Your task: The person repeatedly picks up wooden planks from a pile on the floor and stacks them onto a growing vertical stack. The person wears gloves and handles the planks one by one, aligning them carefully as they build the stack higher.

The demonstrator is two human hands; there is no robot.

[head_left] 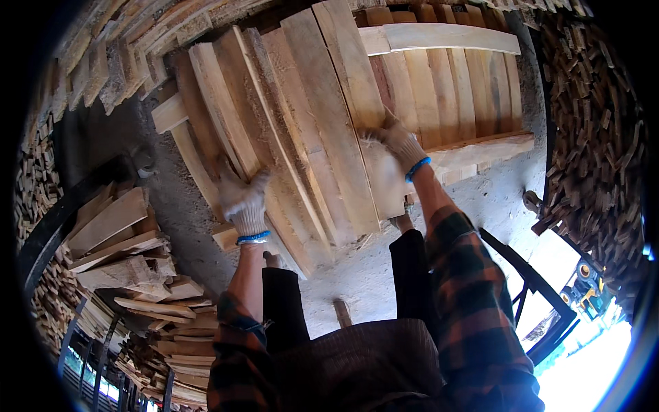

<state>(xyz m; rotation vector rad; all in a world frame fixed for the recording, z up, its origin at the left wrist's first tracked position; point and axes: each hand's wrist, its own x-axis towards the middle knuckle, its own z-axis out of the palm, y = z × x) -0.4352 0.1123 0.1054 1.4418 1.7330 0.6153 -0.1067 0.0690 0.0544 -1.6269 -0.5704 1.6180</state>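
A row of rough-sawn boards (312,130) lies slanting side by side in front of me, over crosspieces near the floor. My left hand (241,196), in a pale knit glove with a blue cuff, rests on the boards toward the left side, its thumb spread away from the fingers. Similarly gloved, my right hand (398,141) is at the right edge of the rightmost wide board (350,69). Its thumb lies across that board's face and its fingers are at the edge, slightly blurred.
To the right, a second row of boards (446,89) carries a pale crosspiece (449,38). Stacked wood (590,137) rises at far right, with more lumber (117,233) at left beside a dark metal frame (41,233). A yellow vehicle (583,285) stands outside at lower right.
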